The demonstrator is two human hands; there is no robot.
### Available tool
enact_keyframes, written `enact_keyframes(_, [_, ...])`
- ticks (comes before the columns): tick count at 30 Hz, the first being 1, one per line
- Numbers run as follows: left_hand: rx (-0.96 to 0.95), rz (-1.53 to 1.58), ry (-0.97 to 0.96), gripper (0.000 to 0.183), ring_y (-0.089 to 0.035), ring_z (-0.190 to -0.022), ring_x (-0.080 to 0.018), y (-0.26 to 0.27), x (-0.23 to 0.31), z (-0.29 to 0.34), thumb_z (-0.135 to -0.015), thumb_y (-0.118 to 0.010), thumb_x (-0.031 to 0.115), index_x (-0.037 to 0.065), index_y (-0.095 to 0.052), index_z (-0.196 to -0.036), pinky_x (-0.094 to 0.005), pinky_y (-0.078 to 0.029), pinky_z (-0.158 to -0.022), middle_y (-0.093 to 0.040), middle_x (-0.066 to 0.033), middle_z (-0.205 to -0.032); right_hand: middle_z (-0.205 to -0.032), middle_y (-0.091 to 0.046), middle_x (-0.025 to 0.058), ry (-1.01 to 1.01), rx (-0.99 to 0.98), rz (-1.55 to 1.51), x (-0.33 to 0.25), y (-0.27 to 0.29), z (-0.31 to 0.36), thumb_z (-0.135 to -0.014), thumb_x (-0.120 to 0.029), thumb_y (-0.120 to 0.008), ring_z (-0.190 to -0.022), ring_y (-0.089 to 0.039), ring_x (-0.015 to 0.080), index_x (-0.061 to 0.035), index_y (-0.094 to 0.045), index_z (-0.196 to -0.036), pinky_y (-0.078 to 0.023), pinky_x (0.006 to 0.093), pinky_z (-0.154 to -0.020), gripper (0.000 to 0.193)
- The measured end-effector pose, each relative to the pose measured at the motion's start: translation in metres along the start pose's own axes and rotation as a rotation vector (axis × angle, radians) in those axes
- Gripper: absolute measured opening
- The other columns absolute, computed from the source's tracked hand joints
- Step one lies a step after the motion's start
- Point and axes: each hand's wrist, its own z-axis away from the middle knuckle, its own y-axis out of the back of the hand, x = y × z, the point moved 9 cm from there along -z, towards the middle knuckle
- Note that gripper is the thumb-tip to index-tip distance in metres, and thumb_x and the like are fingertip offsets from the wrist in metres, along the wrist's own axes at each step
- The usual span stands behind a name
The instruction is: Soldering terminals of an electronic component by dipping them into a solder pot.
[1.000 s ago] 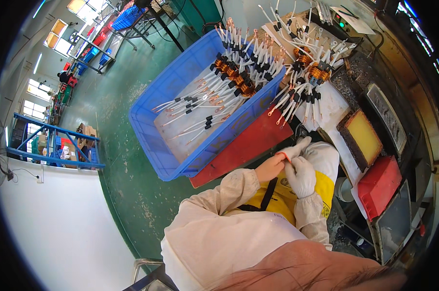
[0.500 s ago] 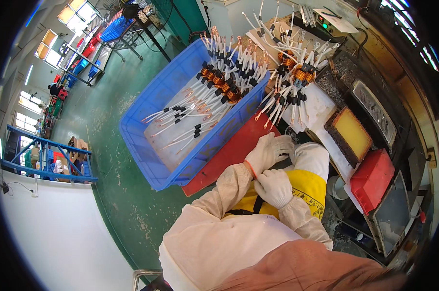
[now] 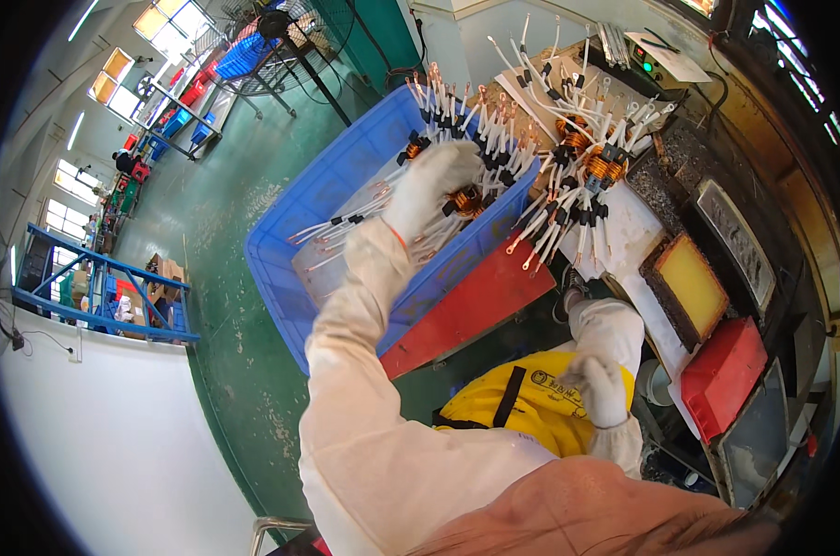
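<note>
My left hand (image 3: pixel 439 181), in a white glove with an orange-edged cuff, reaches over the blue crate (image 3: pixel 286 315). Its fingers stretch out above the copper-wound coils (image 3: pixel 466 200) and hide part of them. White leads with black sleeves and copper lug ends fan out from these coils. My right hand (image 3: pixel 603 391), gloved too, hovers over the yellow apron (image 3: pixel 522 408) on my lap, its fingers loosely bent and slightly blurred, with nothing seen in them. More copper coils with white leads (image 3: pixel 605 167) stand on the bench, right of the crate.
A red board (image 3: pixel 466 306) lies under the crate's near side. On the bench to the right are a yellow-filled square tray (image 3: pixel 691 285), a red bin (image 3: pixel 724 378) and a long metal-topped trough (image 3: pixel 735 241). A small control box (image 3: pixel 656 65) sits at the back. A fan (image 3: pixel 273 25) stands beyond the crate.
My left hand has left my right hand and lap and moved up and leftward over the coils in the crate. My right hand has shifted right over the apron. The view has turned slightly.
</note>
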Motion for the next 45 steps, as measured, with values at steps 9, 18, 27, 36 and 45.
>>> enact_keyframes(9, [0.609,-0.570,0.317,0.053,-0.064,-0.104,-0.0260,0.199,-0.094,-0.061,-0.088,-0.058,0.040,-0.003,-0.064,-0.118,-0.0334,-0.047,-0.092,-0.069,-0.0184,-0.110,-0.076,-0.057,0.0064,0.058,0.126,-0.819,0.048,0.039,-0.003,-0.099,-0.040,-0.055,-0.072,-0.055,0.0237,-0.0096,-0.061,-0.088,-0.046,0.0403,-0.073,0.033])
enact_keyframes(18, [0.616,-0.988,0.331,0.065,-0.049,-0.127,-0.0449,0.257,-0.160,-0.101,-0.093,-0.043,0.043,-0.001,-0.045,-0.141,-0.0445,-0.039,-0.105,-0.054,-0.0321,-0.133,-0.080,-0.058,0.0075,-0.013,0.240,-0.923,0.061,0.045,-0.026,-0.100,-0.038,-0.052,-0.074,-0.056,0.0247,-0.0101,-0.059,-0.089,-0.046,0.0421,-0.075,0.031])
enact_keyframes(27, [0.468,-1.330,0.433,0.059,-0.059,-0.113,-0.0452,0.275,-0.160,-0.112,-0.094,-0.049,0.047,-0.003,-0.056,-0.125,-0.0467,-0.044,-0.097,-0.064,-0.0299,-0.114,-0.088,-0.060,0.0066,0.022,0.171,-0.950,0.070,0.043,-0.035,-0.100,-0.033,-0.055,-0.082,-0.061,0.0240,-0.0110,-0.060,-0.097,-0.053,0.0463,-0.084,0.023])
enact_keyframes(36, [0.618,-1.197,0.469,0.062,-0.057,-0.116,-0.0455,0.254,-0.148,-0.079,-0.091,-0.058,0.046,-0.006,-0.056,-0.125,-0.0494,-0.045,-0.095,-0.061,-0.0321,-0.119,-0.091,-0.063,0.0046,0.053,0.139,-0.901,0.056,0.038,-0.041,-0.098,-0.032,-0.057,-0.084,-0.063,0.0211,-0.0105,-0.060,-0.101,-0.054,0.0460,-0.085,0.022])
enact_keyframes(45, [0.713,-0.787,0.373,0.053,-0.060,-0.067,-0.0187,0.244,-0.128,-0.049,-0.079,-0.076,0.039,-0.004,-0.064,-0.107,-0.0330,-0.047,-0.063,-0.067,-0.0098,-0.078,-0.090,-0.062,0.0039,0.049,0.177,-0.886,0.054,0.033,-0.038,-0.098,-0.026,-0.056,-0.086,-0.062,0.0191,-0.0097,-0.060,-0.102,-0.053,0.0453,-0.087,0.017])
